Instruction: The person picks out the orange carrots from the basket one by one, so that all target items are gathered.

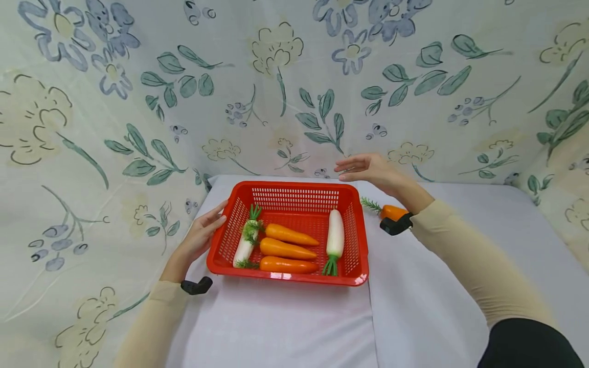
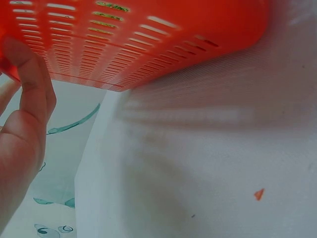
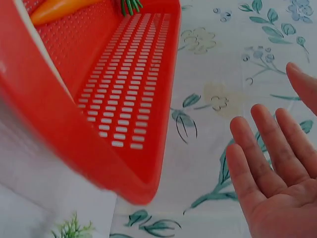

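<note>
A red plastic basket (image 1: 294,277) holds several orange carrots (image 1: 287,249), a white radish (image 1: 244,249) at its left side and another white radish (image 1: 336,232) at its right. My left hand (image 1: 202,235) grips the basket's left rim; in the left wrist view, the bent fingers (image 2: 37,91) meet the slotted wall. Raised past the basket's back right corner, my right hand (image 1: 368,168) touches nothing, its fingers extended. One more carrot (image 1: 393,212) lies outside the basket on the right, partly hidden by the right wrist.
White cloth (image 1: 294,322) covers the table under the basket. Floral fabric (image 1: 276,102) hangs behind and at the sides. A small orange fragment (image 2: 259,194) lies on the cloth in the left wrist view. Each wrist wears a black camera mount (image 1: 197,286).
</note>
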`<state>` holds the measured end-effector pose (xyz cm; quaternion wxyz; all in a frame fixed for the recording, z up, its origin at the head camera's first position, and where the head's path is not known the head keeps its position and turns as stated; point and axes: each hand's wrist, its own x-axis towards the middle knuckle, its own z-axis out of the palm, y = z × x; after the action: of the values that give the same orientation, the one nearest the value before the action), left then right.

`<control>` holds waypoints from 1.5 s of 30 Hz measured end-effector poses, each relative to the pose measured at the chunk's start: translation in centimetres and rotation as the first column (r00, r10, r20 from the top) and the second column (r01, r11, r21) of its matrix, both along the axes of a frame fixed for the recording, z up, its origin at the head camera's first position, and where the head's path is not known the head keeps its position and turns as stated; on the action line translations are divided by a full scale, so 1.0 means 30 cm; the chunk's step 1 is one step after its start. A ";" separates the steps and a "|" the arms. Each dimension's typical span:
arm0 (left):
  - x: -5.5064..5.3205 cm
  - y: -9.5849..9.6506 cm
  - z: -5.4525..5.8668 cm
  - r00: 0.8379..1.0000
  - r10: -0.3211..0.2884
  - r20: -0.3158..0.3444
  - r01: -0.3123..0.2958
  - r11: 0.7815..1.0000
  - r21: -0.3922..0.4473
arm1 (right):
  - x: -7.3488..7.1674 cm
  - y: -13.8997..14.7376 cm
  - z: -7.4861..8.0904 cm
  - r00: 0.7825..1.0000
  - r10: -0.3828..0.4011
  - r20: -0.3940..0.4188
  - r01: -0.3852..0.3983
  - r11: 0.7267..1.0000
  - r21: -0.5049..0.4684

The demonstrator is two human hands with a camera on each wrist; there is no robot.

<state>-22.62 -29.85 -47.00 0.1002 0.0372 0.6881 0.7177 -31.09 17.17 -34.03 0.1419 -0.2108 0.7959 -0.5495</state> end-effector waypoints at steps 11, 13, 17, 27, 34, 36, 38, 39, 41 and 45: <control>0.004 0.004 0.003 1.000 -0.008 -0.008 0.009 1.000 0.018 | 0.018 -0.213 -0.072 0.990 -0.002 0.140 0.008 0.999 -0.043; 0.004 0.004 0.001 1.000 -0.006 -0.007 0.006 1.000 0.019 | 0.021 -0.249 -0.094 0.988 0.011 0.151 -0.003 0.998 -0.055; 0.004 0.002 -0.003 1.000 -0.001 -0.011 0.001 1.000 0.024 | 0.029 -0.310 -0.150 0.985 0.047 0.164 -0.039 0.998 -0.050; 0.005 0.003 -0.008 1.000 0.002 -0.016 -0.002 1.000 0.012 | 0.054 -0.425 -0.258 0.973 0.057 0.222 -0.051 0.998 -0.031; 0.005 0.005 -0.006 1.000 0.002 -0.017 -0.002 1.000 0.011 | 0.065 -0.475 -0.321 0.968 0.083 0.239 -0.078 0.997 -0.028; 0.005 0.005 -0.008 1.000 0.003 -0.017 -0.003 1.000 0.009 | 0.072 -0.483 -0.332 0.963 0.083 0.257 -0.080 0.997 -0.023; 0.004 0.005 -0.012 1.000 0.001 -0.020 -0.001 1.000 0.009 | 0.077 -0.490 -0.338 0.959 0.082 0.270 -0.080 0.997 -0.015; 0.004 0.004 -0.014 1.000 0.001 -0.021 -0.001 1.000 0.013 | 0.079 -0.493 -0.340 0.959 0.086 0.271 -0.085 0.996 -0.013; 0.003 0.003 -0.016 1.000 0.000 -0.025 0.000 1.000 0.019 | 0.080 -0.499 -0.343 0.958 0.091 0.272 -0.094 0.996 -0.003; 0.000 0.000 -0.016 0.999 -0.007 -0.032 0.008 0.999 0.041 | 0.083 -0.509 -0.355 0.961 0.102 0.257 -0.111 0.994 0.021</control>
<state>-22.62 -29.86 -47.48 0.0911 0.0530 0.6746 0.7306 -28.59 1.90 -44.68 0.2762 -0.1784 0.7682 -0.5493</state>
